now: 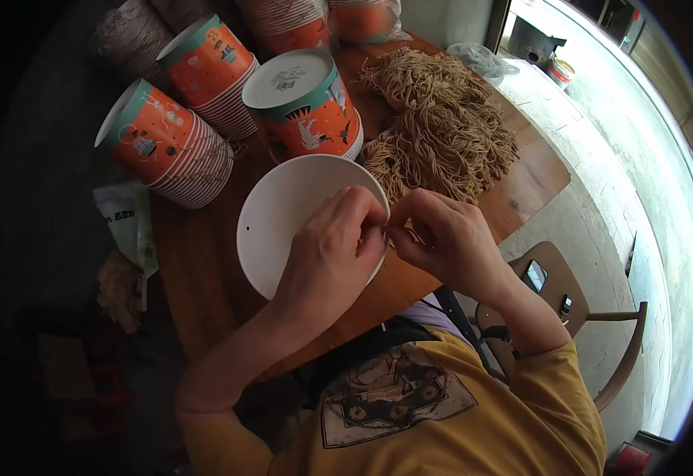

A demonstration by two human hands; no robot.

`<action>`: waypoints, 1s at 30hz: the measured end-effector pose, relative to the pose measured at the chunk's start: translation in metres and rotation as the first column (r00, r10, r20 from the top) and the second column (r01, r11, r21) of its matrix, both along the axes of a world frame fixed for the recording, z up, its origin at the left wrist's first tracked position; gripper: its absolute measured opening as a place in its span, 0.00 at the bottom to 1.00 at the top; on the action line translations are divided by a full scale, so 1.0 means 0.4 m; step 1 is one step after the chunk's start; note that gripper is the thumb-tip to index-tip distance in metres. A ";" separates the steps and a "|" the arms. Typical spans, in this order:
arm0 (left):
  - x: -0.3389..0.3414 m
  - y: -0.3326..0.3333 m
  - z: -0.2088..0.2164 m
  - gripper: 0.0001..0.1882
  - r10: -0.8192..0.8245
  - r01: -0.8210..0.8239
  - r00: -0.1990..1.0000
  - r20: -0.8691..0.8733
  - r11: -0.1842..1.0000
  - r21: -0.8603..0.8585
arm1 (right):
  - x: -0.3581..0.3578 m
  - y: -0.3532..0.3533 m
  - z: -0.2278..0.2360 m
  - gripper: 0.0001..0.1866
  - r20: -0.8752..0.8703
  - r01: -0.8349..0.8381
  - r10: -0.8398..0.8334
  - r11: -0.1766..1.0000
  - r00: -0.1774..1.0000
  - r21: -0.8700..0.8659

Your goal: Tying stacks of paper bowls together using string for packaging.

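As left hand [335,236] and right hand [448,239] pinch something unclear at the bucket [273,210] near the table's [398,287] front edge, probably fastening, steadiness matters next.

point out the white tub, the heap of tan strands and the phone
white tub [280,213]: head view, on its bare inner surface
heap of tan strands [443,127]: head view, mid-heap
phone [535,276]: head view, on its screen

Bucket [279,210] before stacked buckets [307,115], cord heap [442,131] behind-right.

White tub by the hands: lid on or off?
Off: no lid covers the white tub; its bare inside shows around the left hand.
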State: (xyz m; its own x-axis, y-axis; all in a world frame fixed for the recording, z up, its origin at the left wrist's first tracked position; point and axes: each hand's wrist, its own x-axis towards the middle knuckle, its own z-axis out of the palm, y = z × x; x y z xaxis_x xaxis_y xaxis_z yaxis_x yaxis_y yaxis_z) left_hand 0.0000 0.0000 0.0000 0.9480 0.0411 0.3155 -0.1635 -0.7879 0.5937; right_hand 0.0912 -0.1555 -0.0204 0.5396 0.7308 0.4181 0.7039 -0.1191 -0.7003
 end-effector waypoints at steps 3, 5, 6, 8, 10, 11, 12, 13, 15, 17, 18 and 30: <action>0.001 0.001 -0.010 0.07 0.000 -0.007 0.999 -0.040 0.985 -0.173 | 0.000 -0.001 -0.002 0.07 0.003 -0.002 0.001 0.999 1.000 0.032; -0.001 0.005 -0.016 0.07 0.010 -0.042 0.996 -0.092 0.932 -0.359 | -0.004 0.000 0.003 0.07 -0.032 -0.005 0.005 1.000 0.999 0.023; -0.001 0.006 -0.019 0.07 0.010 -0.043 0.996 -0.092 0.933 -0.358 | -0.004 -0.002 0.003 0.07 -0.032 -0.005 0.006 1.000 0.999 0.024; 0.000 0.010 -0.025 0.07 -0.018 -0.053 0.991 -0.131 0.852 -0.521 | -0.004 -0.005 0.002 0.07 -0.096 -0.020 0.024 0.999 0.995 0.037; 0.000 0.013 -0.024 0.07 -0.038 -0.049 0.989 -0.142 0.827 -0.560 | -0.005 -0.008 -0.003 0.08 -0.143 -0.022 0.028 0.999 0.989 0.040; 0.000 0.014 -0.024 0.07 -0.056 -0.047 0.987 -0.151 0.799 -0.599 | -0.005 -0.009 -0.006 0.08 -0.187 -0.025 0.033 0.999 0.982 0.043; 0.001 0.016 -0.025 0.07 -0.057 -0.046 0.987 -0.153 0.800 -0.599 | -0.005 -0.009 -0.008 0.08 -0.189 -0.024 0.032 0.999 0.982 0.043; 0.002 0.017 -0.025 0.07 -0.068 -0.040 0.987 -0.149 0.780 -0.624 | -0.005 -0.009 -0.011 0.08 -0.217 -0.023 0.035 0.998 0.976 0.060; 0.002 0.016 -0.022 0.07 -0.081 -0.033 0.986 -0.145 0.760 -0.649 | -0.004 -0.009 -0.017 0.08 -0.245 -0.020 0.038 0.997 0.969 0.076; -0.001 0.011 -0.009 0.10 -0.100 -0.038 0.983 -0.153 0.708 -0.705 | 0.000 -0.009 -0.022 0.08 -0.323 -0.020 0.035 0.998 0.946 0.051; -0.002 0.010 -0.006 0.10 -0.099 -0.039 0.983 -0.154 0.708 -0.705 | -0.001 -0.008 -0.026 0.08 -0.323 -0.020 0.035 0.998 0.946 0.051; 0.002 0.033 -0.009 0.16 -0.224 -0.164 0.942 -0.250 0.343 -0.925 | 0.000 -0.004 -0.048 0.08 -0.637 -0.057 0.115 0.992 0.763 0.111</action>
State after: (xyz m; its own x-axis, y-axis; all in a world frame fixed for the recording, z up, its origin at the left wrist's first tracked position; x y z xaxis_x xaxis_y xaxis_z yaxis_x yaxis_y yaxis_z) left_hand 0.0009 0.0134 -0.0035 0.9787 0.0899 -0.1845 0.1488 0.3082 0.9396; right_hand 0.0912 -0.1570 -0.0396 0.6389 0.7672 0.0566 0.0924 -0.0035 -0.9957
